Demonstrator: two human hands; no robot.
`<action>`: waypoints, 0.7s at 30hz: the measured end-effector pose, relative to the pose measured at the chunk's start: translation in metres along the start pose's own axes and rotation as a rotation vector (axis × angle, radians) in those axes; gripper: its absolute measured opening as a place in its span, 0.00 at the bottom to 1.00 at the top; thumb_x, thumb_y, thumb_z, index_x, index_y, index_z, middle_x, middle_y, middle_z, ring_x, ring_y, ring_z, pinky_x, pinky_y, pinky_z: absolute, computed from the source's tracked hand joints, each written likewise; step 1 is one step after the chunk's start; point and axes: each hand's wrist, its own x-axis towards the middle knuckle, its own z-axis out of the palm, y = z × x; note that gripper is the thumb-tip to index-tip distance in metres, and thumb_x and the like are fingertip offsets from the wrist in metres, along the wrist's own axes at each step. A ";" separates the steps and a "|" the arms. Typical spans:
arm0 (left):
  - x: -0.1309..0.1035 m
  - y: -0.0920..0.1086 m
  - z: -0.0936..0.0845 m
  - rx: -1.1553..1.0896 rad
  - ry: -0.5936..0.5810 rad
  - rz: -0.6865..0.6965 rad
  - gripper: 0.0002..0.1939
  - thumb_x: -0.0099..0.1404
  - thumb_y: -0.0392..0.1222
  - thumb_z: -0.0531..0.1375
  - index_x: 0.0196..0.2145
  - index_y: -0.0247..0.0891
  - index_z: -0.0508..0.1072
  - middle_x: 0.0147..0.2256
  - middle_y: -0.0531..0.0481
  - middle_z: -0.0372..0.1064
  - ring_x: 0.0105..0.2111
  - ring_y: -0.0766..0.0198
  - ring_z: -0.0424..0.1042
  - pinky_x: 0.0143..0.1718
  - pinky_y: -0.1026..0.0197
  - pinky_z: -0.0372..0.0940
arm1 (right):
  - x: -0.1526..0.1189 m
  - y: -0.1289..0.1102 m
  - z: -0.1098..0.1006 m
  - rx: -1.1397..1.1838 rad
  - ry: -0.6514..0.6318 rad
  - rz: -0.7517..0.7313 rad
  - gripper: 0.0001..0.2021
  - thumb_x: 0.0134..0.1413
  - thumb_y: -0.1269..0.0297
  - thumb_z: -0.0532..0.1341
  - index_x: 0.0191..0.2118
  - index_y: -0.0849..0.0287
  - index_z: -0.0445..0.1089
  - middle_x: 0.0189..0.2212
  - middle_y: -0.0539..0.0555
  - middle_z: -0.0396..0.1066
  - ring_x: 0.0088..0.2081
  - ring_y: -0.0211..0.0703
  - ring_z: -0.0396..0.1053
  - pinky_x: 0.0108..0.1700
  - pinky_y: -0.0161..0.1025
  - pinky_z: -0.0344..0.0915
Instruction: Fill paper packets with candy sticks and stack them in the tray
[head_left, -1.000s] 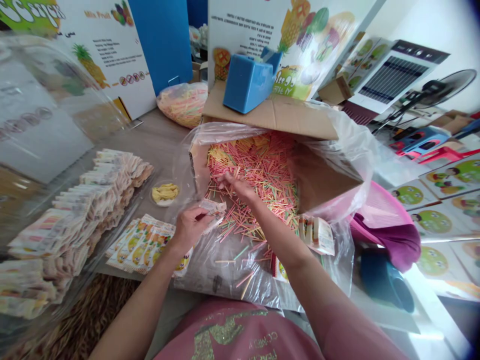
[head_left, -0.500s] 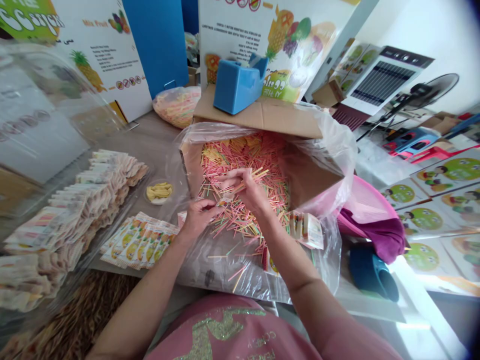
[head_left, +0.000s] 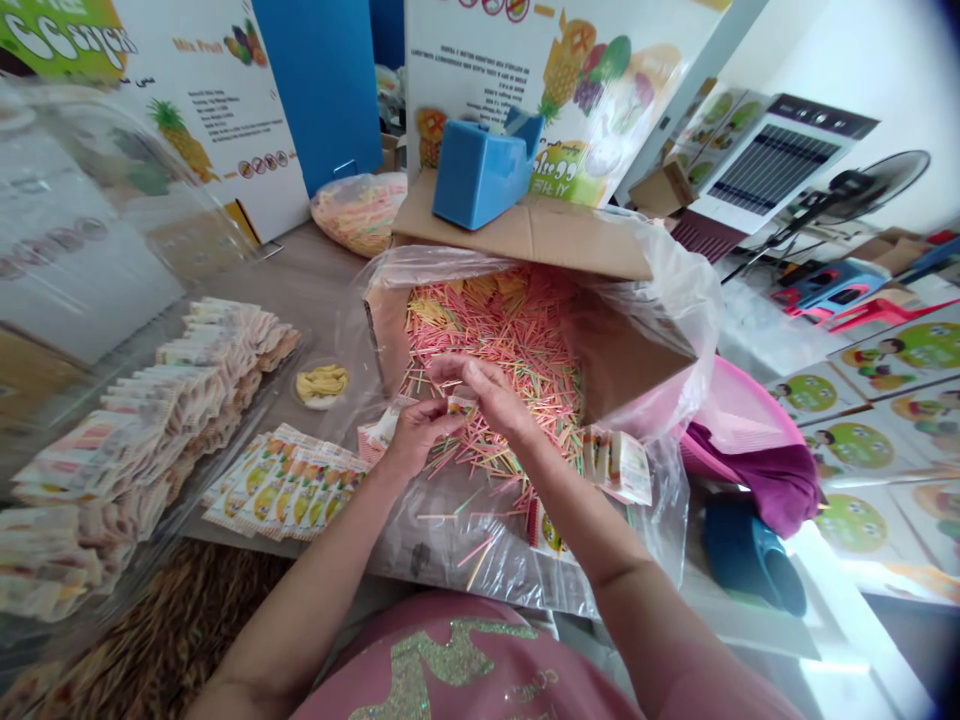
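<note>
Pink, yellow and green sticks point(head_left: 517, 340) fill a plastic-lined carton point(head_left: 630, 350) lying on its side and spill onto the table. My left hand point(head_left: 421, 432) pinches a small printed packet point(head_left: 459, 404) at the carton's opening. Curled over the packet's far end is my right hand point(head_left: 491, 395); its fingers hide whatever they hold. Flat printed packets point(head_left: 289, 485) lie fanned out left of my left forearm. Farther left stand long rows of filled packets point(head_left: 150, 410). More packets point(head_left: 616, 462) rest right of my right forearm.
A blue tape dispenser point(head_left: 480, 175) sits on the carton. Behind it is a bag of sticks point(head_left: 364, 210). A small dish point(head_left: 321, 385) holds yellow pieces. At the right are a pink basket point(head_left: 731, 395) with a purple cloth point(head_left: 757, 475) and a blue container point(head_left: 754, 555).
My right hand has moved down and left to the packet, and the sticks that showed in its fingers are no longer visible. The view has shifted slightly.
</note>
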 end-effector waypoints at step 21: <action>-0.132 0.023 -0.112 1.798 0.393 0.434 0.20 0.70 0.37 0.55 0.56 0.37 0.77 0.40 0.39 0.73 0.41 0.48 0.68 0.43 0.48 0.66 | 0.031 0.051 -0.005 -0.489 0.131 0.008 0.17 0.60 0.52 0.60 0.28 0.58 0.76 0.25 0.51 0.72 0.28 0.40 0.66 0.34 0.37 0.61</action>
